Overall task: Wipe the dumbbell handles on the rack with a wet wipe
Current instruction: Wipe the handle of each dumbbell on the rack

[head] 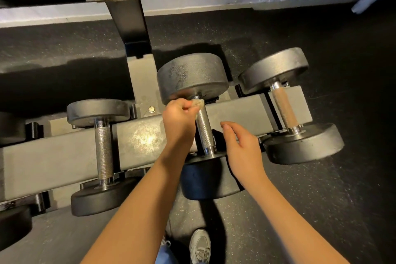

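The rack (pixel 53 156) beam crosses the view from 8 o'clock to 3 o'clock, with three dumbbells lying across it. The middle dumbbell (pixel 192 75) sits at centre, and its knurled handle (pixel 204 133) runs from 12 to 6 o'clock. The left hand (pixel 179 120) pinches a crumpled wipe (pixel 198 103) between curled fingers and thumb. It holds the wipe against the far end of the handle, just below the far head. The right hand (pixel 243 148) hovers just beside the handle on its 3 o'clock side, fingers relaxed, holding nothing. The left dumbbell (pixel 104 152) lies at 9 o'clock. The right dumbbell (pixel 285 111), with a brownish handle, lies at 2 o'clock. An upper shelf (pixel 64 13) carrying larger weights spans 12 o'clock. A shoe (pixel 200 246) stands at 6 o'clock.
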`<state>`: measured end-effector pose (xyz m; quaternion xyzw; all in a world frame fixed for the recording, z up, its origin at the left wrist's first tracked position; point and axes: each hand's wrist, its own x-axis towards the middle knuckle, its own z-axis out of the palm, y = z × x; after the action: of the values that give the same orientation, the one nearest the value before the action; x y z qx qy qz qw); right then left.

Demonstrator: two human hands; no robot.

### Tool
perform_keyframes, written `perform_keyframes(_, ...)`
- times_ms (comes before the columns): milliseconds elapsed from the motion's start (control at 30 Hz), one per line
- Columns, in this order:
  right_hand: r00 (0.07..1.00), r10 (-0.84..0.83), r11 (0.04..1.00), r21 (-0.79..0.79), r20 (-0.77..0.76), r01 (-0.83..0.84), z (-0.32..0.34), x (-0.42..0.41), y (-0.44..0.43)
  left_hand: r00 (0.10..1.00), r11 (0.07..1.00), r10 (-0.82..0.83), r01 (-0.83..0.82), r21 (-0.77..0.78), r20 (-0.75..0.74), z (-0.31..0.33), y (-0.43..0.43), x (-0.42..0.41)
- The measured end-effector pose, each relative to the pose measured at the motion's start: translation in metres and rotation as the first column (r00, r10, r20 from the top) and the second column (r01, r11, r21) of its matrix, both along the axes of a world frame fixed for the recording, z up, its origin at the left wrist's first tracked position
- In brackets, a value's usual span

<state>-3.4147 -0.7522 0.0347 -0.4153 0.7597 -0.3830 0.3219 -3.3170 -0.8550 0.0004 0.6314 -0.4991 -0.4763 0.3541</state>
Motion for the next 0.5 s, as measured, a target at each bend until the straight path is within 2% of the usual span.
perform_keyframes(133,1.000,0.009,1.000,0.006,-0.029,-0.009,-0.003,-0.001,0.000,0.963,0.975,-0.213,0.221,-0.028,0.163,0.004,0.028,0.011)
perform_keyframes(200,0.999,0.007,1.000,0.004,-0.049,-0.007,-0.004,-0.001,0.000,0.937,0.952,-0.297,0.305,-0.018,0.182,0.010,0.041,0.016)
perform_keyframes(267,0.998,0.006,1.000,0.005,-0.055,-0.005,-0.003,0.000,0.000,0.933,0.947,-0.314,0.322,-0.019,0.175,0.014,0.046,0.017)
perform_keyframes(367,0.998,0.016,1.000,0.015,-0.059,-0.015,-0.002,0.000,0.001,0.963,0.973,-0.221,0.228,-0.030,0.155,0.012,0.036,0.012)
perform_keyframes(500,0.998,0.018,1.000,0.006,-0.052,-0.018,-0.004,-0.001,0.001,1.000,1.000,-0.011,0.011,0.018,-0.001,0.011,0.013,0.004)
